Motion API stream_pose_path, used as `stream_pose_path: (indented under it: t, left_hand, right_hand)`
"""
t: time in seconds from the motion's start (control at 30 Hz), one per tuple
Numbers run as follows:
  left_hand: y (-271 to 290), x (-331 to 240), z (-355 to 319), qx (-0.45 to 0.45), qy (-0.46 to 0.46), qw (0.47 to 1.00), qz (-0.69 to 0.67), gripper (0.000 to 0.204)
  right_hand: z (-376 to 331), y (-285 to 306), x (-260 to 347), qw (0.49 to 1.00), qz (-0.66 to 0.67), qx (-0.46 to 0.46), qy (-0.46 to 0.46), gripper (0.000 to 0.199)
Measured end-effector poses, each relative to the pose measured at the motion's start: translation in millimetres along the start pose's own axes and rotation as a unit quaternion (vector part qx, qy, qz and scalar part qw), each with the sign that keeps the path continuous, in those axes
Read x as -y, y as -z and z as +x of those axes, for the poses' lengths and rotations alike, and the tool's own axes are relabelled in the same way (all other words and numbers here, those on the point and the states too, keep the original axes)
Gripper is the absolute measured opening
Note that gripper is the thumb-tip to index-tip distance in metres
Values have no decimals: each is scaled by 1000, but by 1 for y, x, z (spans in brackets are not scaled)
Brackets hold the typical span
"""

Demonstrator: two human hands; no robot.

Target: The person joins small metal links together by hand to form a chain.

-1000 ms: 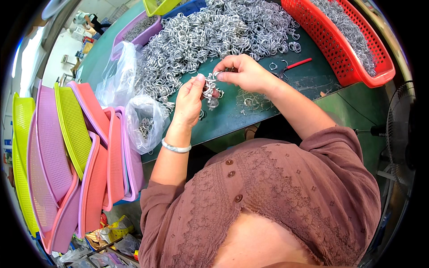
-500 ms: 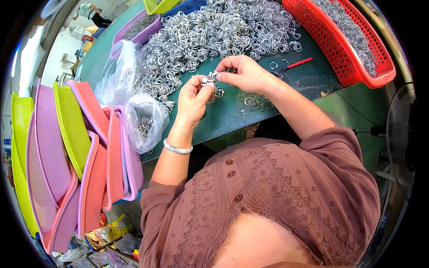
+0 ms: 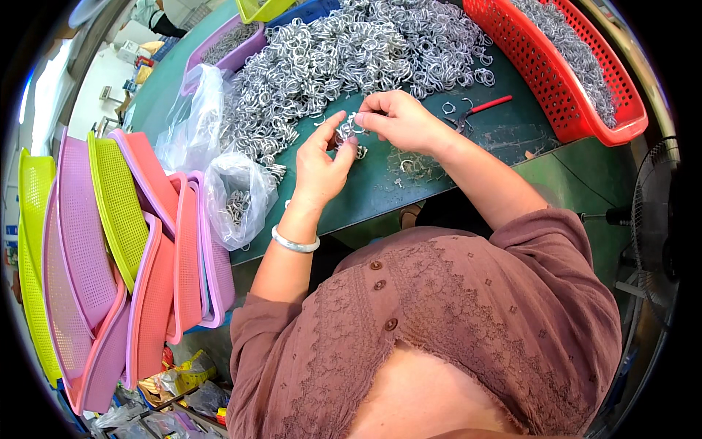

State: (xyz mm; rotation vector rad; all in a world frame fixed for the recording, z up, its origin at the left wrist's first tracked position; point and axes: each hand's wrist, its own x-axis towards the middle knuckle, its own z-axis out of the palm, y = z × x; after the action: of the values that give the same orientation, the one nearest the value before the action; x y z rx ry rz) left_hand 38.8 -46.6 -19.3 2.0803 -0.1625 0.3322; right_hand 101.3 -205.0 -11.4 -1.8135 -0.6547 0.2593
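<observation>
Just in front of a large pile of small silver metal rings (image 3: 344,51), both my hands meet over the green table (image 3: 373,186). My left hand (image 3: 322,167), a pale bangle (image 3: 295,240) at its wrist, has its index finger and thumb apart. Between them, and in its curled fingers, sits a small cluster of metal rings (image 3: 346,132). My right hand (image 3: 398,121) is closed, its thumb and index finger pinched on a ring at the cluster's edge. The pinched ring is small and partly hidden. To the right lie red-handled pliers (image 3: 482,106) and a loose ring (image 3: 447,107).
A red basket (image 3: 537,88) of metal parts stands at the right. Clear plastic bags (image 3: 230,183), one with rings inside, sit at the table's left edge. Beside them are stacked coloured baskets (image 3: 121,212). A purple basket (image 3: 252,44) is behind. A fan (image 3: 654,219) stands far right.
My left index finger and thumb have spread apart from a pinch, and that hand has shifted slightly right. The right hand stays nearly in place, still pinching.
</observation>
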Motion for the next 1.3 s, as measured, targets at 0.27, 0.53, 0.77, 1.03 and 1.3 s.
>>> stream_pose_path:
  t: [0.27,0.53,0.77,1.03,1.3]
  left_hand:
    - [-3,5,0,4,71,976,-206,16]
    - [-1,-3,-2,-8,-18,995,97,15]
    - [16,1,5,100,97,930,-340,35]
    - [25,-1,21,185,120,947,-232,10]
    - [27,3,23,185,132,939,-257,9]
  right_hand:
    - [-2,-6,3,981,168,16,-93,17]
    - [-3,3,-1,984,-104,-4,148,12]
    - [0,10,-5,984,-36,-17,174,6]
    - [1,15,-1,971,-44,25,233,9]
    - [2,22,-6,987,19,44,156,13]
